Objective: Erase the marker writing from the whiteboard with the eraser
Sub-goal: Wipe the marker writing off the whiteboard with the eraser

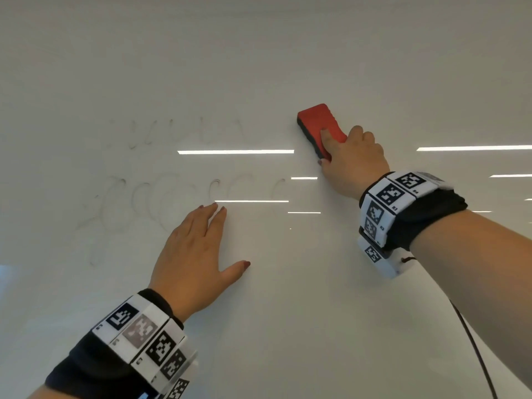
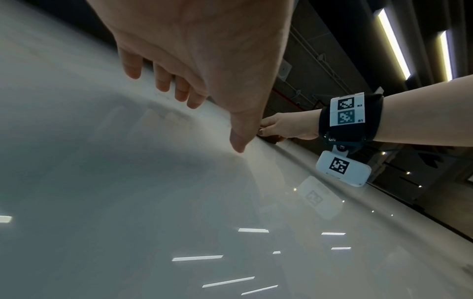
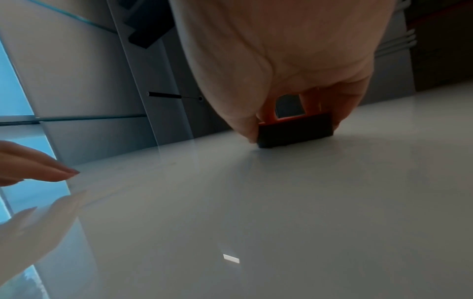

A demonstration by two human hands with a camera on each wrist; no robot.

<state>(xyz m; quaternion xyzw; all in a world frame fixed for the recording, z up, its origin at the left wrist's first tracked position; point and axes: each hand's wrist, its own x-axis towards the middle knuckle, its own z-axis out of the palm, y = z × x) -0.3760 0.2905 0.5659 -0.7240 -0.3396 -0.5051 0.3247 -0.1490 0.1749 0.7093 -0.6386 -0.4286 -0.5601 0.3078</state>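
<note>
A glossy white whiteboard (image 1: pixel 288 298) fills the head view. Faint grey marker smears (image 1: pixel 172 197) remain in two rows at its left. My right hand (image 1: pixel 351 156) grips a red eraser (image 1: pixel 316 122) with a black felt base, held flat against the board to the right of the smears. In the right wrist view the thumb and fingers pinch the eraser (image 3: pixel 294 131) from both sides. My left hand (image 1: pixel 198 249) lies flat on the board below the lower smear, fingers straight and thumb spread; its fingers (image 2: pixel 163 81) touch the whiteboard (image 2: pixel 128 202) in the left wrist view.
Ceiling lights reflect as bright bars (image 1: pixel 236 152) on the board. A thin black cable (image 1: pixel 475 341) hangs under my right forearm. Both wrists wear bands with black-and-white markers. A dark frame edge (image 2: pixel 332 168) bounds the board.
</note>
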